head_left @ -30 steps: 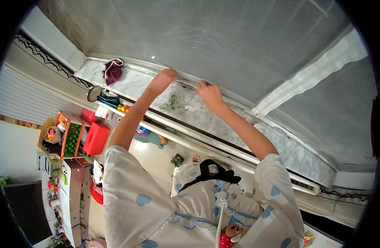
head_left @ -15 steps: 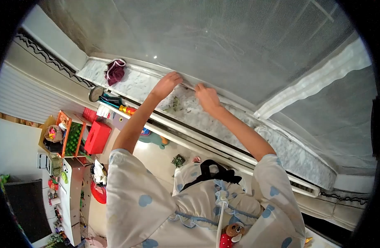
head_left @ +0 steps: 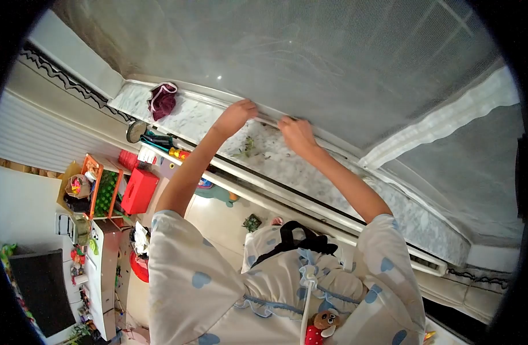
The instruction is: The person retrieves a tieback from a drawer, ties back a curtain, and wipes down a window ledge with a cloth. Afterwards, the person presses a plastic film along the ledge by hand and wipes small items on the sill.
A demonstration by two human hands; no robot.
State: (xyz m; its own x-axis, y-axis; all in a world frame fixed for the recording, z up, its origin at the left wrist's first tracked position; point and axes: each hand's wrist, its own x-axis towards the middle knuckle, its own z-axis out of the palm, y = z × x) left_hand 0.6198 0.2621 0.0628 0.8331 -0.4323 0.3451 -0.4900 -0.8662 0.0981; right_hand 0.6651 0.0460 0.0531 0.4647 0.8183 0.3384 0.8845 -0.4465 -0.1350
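One left hand [head_left: 235,118] and one right hand [head_left: 297,134] were curled nearly closed at the grey mesh's [head_left: 264,69] lower border [head_left: 270,122], beside the marble sill [head_left: 198,118]; any grip was hidden. The mesh looked light, soft, tearable, best pinched along that border.

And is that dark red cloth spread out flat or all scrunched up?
Scrunched up: the maroon cloth sits in a wrinkled heap on the marble-patterned windowsill, not laid flat.
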